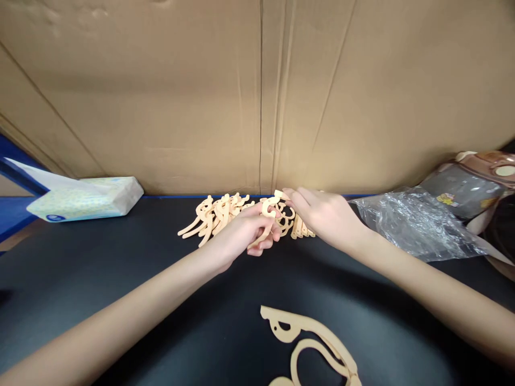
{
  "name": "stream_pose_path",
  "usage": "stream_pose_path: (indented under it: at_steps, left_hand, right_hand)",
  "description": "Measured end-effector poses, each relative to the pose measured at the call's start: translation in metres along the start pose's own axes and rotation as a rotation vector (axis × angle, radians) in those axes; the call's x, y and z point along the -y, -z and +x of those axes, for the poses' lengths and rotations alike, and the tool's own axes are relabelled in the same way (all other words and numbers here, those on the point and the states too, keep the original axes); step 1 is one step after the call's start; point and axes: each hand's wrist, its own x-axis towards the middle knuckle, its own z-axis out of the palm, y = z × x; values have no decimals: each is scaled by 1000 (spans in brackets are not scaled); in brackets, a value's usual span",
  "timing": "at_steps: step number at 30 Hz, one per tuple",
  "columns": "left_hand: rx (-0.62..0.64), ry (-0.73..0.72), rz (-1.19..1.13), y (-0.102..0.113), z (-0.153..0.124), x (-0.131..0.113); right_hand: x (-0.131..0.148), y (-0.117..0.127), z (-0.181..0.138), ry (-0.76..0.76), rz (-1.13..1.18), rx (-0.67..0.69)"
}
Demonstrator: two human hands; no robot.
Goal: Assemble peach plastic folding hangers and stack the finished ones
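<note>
The left hand [241, 233] is closed around a curved wooden piece [265, 224] at the far middle of the counter [120, 279]. The piece's long axis runs near-left to far-right. The right hand [322, 217], fingers stretched out, meets the piece's far end, but I cannot tell if it pinches. The pile [217, 214] just behind is partly hidden.

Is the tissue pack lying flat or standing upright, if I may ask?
Lying flat: the tissue pack rests on its broad side.

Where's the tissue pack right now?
In the head view, the tissue pack lies at the far left of the black table, against the cardboard wall, left of the pile of wooden pieces.
</note>
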Motion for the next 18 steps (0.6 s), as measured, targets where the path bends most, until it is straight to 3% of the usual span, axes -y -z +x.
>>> stream_pose_path:
  at_steps: [4,8,13,18]
  left_hand:
    - [-129,-66,126,-1,4,9]
    - [-278,-189,281,1,10,25]
    - [-370,-287,454,1,8,33]
    - [-423,-361,640,-9,-12,23]
  right_hand:
    - [4,-5,3,-74,171,105]
    - [6,-8,7,-128,295,110]
    - [15,-4,10,-209,405,100]
    - [-9,-9,20,-343,612,137]
